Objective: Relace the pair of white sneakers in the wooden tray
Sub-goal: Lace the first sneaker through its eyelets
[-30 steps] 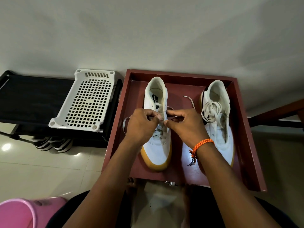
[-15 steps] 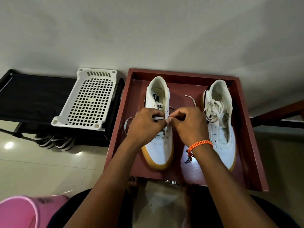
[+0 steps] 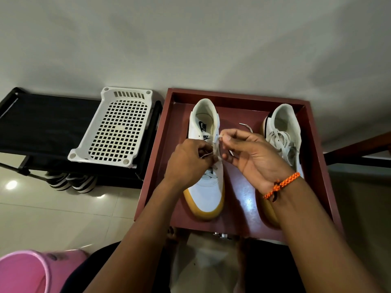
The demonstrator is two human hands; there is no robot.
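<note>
Two white sneakers with gum soles lie toe toward me in a reddish wooden tray [image 3: 211, 96]. Over the middle of the left sneaker [image 3: 204, 187], my left hand [image 3: 188, 163] pinches its white lace [image 3: 216, 144] near the upper eyelets. A little higher, my right hand [image 3: 254, 155], with an orange bracelet at the wrist, pinches the same lace between thumb and fingertips. The right sneaker [image 3: 283, 127] sits beside it with its lace bunched loosely on the tongue. A loose lace end [image 3: 246, 126] lies on the tray floor between the shoes.
A white perforated plastic basket [image 3: 118, 127] rests on a black rack [image 3: 42, 123] left of the tray, with striped shoes [image 3: 72, 181] beneath it. A pink bucket [image 3: 25, 271] stands at the bottom left. A pale wall rises behind, and a wooden rail [image 3: 359, 149] runs at the right.
My right hand has turned palm-up and lifted, pulling the lace up from the left sneaker's eyelets. The left hand has stayed on the lace at nearly the same spot.
</note>
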